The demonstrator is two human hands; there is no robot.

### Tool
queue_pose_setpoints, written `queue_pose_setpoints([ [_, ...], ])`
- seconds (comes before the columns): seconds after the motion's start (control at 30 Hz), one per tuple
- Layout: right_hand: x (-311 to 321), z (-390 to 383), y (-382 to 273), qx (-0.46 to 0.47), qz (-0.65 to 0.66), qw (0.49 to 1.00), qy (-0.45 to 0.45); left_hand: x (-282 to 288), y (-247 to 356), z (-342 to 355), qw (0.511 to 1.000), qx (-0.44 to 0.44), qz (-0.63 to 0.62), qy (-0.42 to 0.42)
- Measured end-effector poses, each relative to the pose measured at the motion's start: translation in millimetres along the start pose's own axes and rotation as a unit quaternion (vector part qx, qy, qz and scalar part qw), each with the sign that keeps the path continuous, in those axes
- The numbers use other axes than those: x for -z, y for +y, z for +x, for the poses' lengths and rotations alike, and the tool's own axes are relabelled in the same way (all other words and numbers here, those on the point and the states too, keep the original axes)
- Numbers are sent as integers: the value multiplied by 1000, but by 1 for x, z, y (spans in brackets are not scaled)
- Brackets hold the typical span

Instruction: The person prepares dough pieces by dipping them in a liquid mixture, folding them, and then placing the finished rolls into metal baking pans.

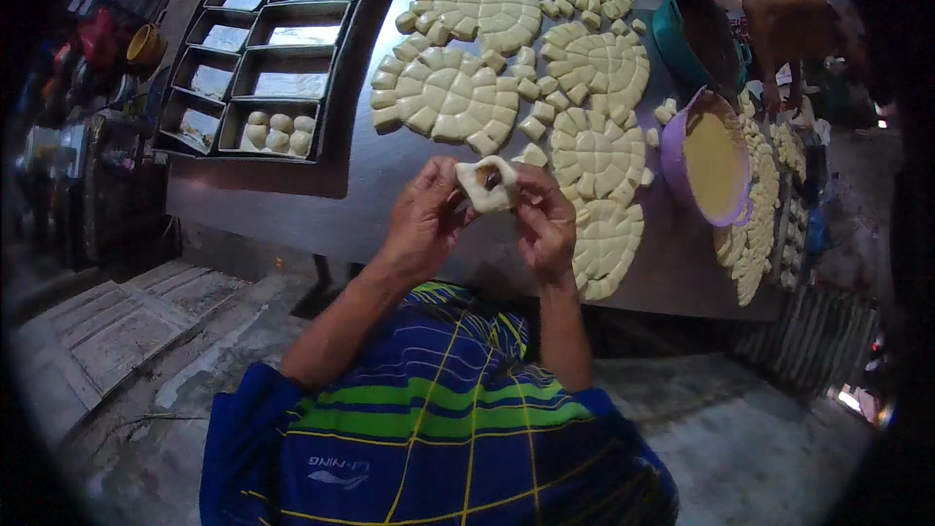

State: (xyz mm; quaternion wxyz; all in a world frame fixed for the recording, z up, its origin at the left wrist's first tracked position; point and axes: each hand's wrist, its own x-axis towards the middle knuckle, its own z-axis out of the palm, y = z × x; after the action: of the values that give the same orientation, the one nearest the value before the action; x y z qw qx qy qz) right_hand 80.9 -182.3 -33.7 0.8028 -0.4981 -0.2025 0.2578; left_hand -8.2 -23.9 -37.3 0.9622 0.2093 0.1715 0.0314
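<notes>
Over the near edge of the metal table [365,224], a small piece of dough [471,197] is held up between my two hands. Brown filling shows in a hollow at its middle. My left hand [425,209] pinches its left side, and my right hand [546,219] pinches the right side. Just beyond my hands lies a round slab of dough [445,95] scored into pieces. At the far left, several dough balls [280,131] sit in the nearest right compartment of a dark baking pan set [341,68].
More cut dough rounds [599,151] and loose dough pieces [538,122] spread over the table's middle. A purple bowl [679,161] with a yellowish mixture and a teal tub [672,34] stand at the right. Wooden boards [112,331] lie on the floor at left.
</notes>
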Motion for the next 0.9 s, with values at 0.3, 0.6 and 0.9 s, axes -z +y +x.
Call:
queue_pose_setpoints([
  [0.3, -46, 4, -24, 198, -595, 757, -186, 2, 54, -25, 950, -64, 306, 20],
  [0.6, -81, 23, -22, 126, -539, 820, -145, 20, 104, -44, 850, -70, 506, -126],
  [0.9, -112, 20, -1, 274, -608, 737, -112, 61, 91, -31, 988, 140, 71, 5],
])
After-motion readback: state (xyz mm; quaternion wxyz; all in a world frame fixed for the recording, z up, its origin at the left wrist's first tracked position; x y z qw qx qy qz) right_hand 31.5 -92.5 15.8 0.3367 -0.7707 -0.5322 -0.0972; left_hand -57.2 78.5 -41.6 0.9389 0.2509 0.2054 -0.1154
